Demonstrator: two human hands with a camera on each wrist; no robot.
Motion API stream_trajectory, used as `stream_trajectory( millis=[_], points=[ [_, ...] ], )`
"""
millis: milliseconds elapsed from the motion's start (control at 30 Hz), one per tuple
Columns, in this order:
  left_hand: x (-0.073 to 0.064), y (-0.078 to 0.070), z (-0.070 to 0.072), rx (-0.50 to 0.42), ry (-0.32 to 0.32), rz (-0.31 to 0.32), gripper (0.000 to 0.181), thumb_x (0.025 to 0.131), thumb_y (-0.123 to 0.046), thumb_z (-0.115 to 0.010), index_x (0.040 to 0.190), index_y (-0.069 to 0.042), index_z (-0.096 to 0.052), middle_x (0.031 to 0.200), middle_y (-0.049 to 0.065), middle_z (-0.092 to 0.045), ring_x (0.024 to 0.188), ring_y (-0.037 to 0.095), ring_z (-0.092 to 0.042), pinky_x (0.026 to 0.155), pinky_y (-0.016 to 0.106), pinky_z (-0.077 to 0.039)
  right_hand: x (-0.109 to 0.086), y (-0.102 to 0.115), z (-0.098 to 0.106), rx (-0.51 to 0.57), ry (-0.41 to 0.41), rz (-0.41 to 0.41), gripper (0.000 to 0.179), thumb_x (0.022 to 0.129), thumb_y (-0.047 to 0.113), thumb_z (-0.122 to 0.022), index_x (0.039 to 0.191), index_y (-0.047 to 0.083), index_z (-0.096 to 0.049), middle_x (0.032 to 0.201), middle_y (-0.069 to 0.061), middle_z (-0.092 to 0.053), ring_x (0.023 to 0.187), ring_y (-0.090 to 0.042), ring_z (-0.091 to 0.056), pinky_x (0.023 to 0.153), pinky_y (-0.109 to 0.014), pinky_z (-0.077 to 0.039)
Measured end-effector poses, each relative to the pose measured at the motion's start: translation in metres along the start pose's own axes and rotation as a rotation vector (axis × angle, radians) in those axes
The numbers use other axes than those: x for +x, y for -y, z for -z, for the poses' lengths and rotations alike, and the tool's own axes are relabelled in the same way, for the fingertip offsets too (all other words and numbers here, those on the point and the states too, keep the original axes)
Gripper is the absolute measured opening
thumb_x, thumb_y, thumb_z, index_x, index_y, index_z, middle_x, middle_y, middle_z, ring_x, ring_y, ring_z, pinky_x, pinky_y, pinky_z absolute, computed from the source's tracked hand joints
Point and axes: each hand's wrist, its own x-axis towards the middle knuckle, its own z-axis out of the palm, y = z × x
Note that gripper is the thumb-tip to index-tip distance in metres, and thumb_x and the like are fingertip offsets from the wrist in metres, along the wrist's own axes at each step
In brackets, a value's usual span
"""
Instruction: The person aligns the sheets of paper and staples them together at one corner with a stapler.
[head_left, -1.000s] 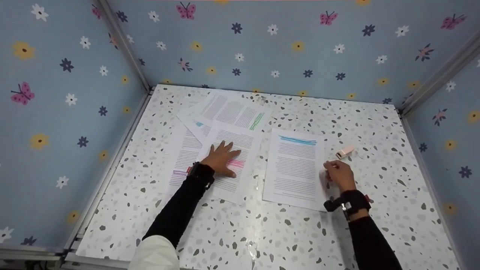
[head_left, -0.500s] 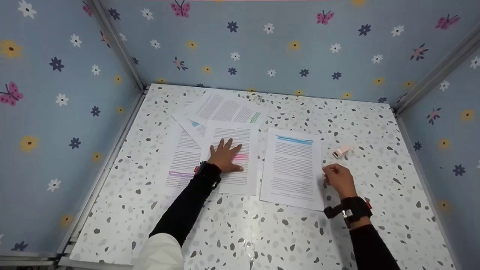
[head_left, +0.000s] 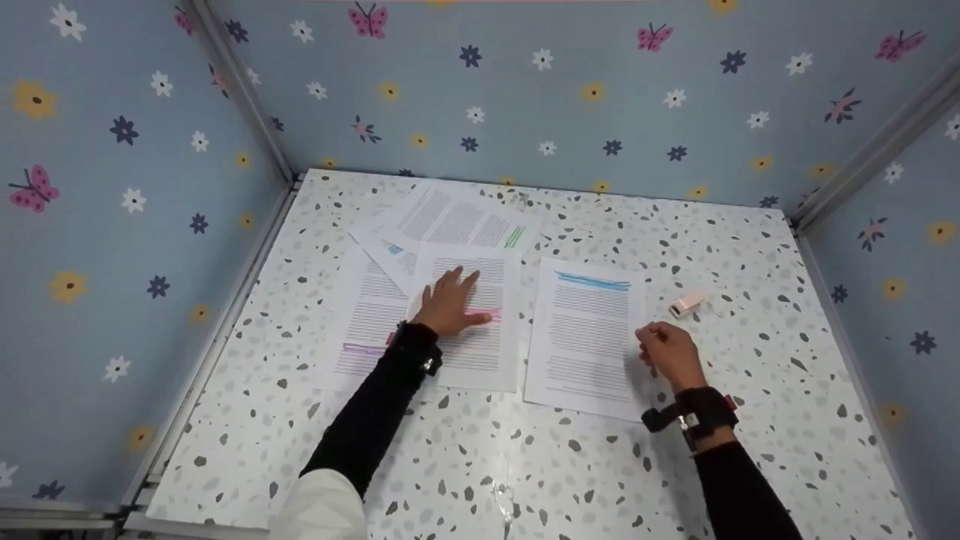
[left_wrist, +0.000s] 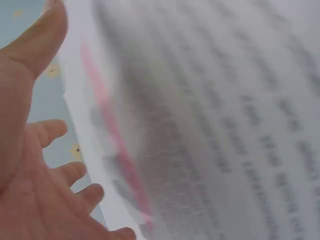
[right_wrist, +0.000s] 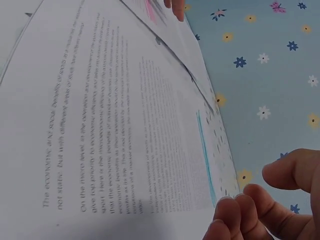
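Observation:
My left hand (head_left: 448, 306), fingers straight and spread, is over a printed sheet with a pink highlighted line (head_left: 491, 360). In the left wrist view the fingers (left_wrist: 75, 172) show against this sheet; whether they touch it is unclear. To the right lies a separate printed sheet with blue highlighting (head_left: 589, 337) near its top. At that sheet's right edge hovers my right hand (head_left: 671, 352), its fingers loosely curled. The right wrist view shows nothing between its thumb and fingers (right_wrist: 227, 212).
More printed sheets overlap behind and left: one with green marks (head_left: 465, 214), one with a purple line (head_left: 367, 322), and one with a blue mark (head_left: 394, 262). A small pale pink object (head_left: 688, 304) lies beyond my right hand. Flowered panels (head_left: 525, 90) border the speckled table (head_left: 585, 480).
The pink-marked sheet has turned straighter and its lower edge has shifted up and right, my left hand moving with it. My right hand has come slightly left over the blue-marked sheet's edge.

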Motion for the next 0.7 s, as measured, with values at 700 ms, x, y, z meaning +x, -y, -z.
stream_trajectory(
  millis=[700],
  points=[
    [-0.023, 0.085, 0.068, -1.183, 0.048, 0.578, 0.060, 0.110, -0.045, -0.032, 0.149, 0.000, -0.033, 0.114, 0.018, -0.054, 0.091, 0.022, -0.057, 0.082, 0.032, -0.053, 0.015, 0.051, -0.034, 0.033, 0.105, 0.156, 0.035, 0.103, 0.031, -0.060, 0.112, -0.002, -0.067, 0.100, -0.022, -0.067, 0.082, -0.021, -0.069, 0.071, -0.030, -0.057]
  ],
)
